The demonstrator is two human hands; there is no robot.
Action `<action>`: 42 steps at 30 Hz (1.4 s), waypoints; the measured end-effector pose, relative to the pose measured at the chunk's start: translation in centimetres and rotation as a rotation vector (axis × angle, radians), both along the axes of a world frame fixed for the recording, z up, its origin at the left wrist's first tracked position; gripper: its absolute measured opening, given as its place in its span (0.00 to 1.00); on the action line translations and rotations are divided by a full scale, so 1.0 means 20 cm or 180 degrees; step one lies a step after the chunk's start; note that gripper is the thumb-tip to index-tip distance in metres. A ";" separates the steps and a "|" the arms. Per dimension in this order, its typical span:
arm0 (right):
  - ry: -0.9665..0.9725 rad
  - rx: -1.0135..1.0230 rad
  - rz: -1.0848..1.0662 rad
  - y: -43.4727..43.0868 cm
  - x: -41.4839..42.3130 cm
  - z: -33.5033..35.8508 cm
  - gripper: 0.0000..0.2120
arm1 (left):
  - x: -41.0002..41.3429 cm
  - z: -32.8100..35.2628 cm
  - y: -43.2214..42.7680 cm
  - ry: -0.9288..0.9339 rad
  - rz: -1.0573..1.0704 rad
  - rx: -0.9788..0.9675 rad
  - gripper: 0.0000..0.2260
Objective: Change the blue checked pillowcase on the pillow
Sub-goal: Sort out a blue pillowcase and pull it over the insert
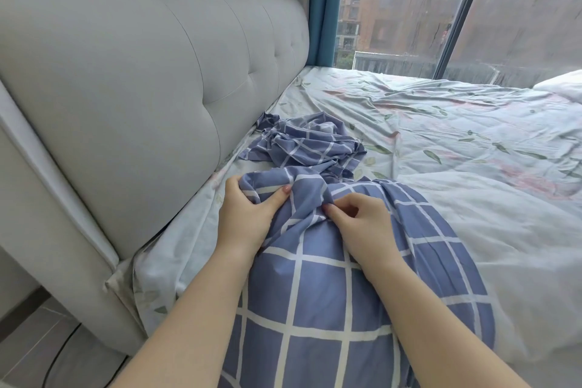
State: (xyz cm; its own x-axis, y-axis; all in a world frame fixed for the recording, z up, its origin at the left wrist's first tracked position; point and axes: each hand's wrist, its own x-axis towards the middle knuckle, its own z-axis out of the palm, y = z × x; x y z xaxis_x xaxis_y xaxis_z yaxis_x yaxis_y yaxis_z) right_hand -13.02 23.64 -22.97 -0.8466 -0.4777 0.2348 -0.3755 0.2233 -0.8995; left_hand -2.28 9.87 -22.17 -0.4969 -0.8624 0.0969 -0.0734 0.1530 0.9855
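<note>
2 hands, both on 1 stuffed blue checked pillowcase [330, 299], which lies lengthwise on the bed sheet [441, 135], near end toward camera, far end pointing at the headboard [141, 72]. The pillow is fully covered and not visible itself

left hand [248, 211]: fingers curled round the bunched cloth at the far-left corner, thumb on top, gripping it
right hand [362, 224]: fingertips pinching a gather of the same cloth just beside the left hand, near the middle of the far end

1 loose blue checked heap [311, 143] lies crumpled on the sheet against the headboard base, touching the far end of the stuffed case. Can't tell if it's a second case or more of the same cloth

Rest: 1 floral sheet, wrinkled; 1 white pillow corner [563, 83] at the right edge; 1 blue curtain [322, 3]; window [409, 3] with 2 panes split by 1 dark frame bar; 1 dark cable [59, 353] on the floor, bottom left
</note>
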 end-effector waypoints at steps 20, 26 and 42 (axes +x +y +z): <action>-0.1709 -0.0892 0.0183 0.16 -0.16 0.10 0.04 | -0.02 -0.01 -0.01 -0.0068 -0.0125 0.0304 0.14; -0.1797 -0.0881 0.0084 0.21 -0.22 0.11 0.02 | -0.01 -0.01 -0.01 0.0006 -0.0141 0.0325 0.16; -0.0065 -0.0129 -0.0590 0.17 -0.32 0.14 0.02 | -0.02 0.04 0.06 0.0154 -0.0114 0.0250 0.23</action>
State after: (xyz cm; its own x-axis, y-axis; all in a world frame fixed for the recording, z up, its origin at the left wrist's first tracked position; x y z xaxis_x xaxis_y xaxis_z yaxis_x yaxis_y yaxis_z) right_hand -19.36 26.94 -20.27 -0.9240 -0.3035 0.2326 -0.3129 0.2505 -0.9162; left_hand -2.73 11.10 -21.30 -0.5238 -0.8501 0.0543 -0.0213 0.0769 0.9968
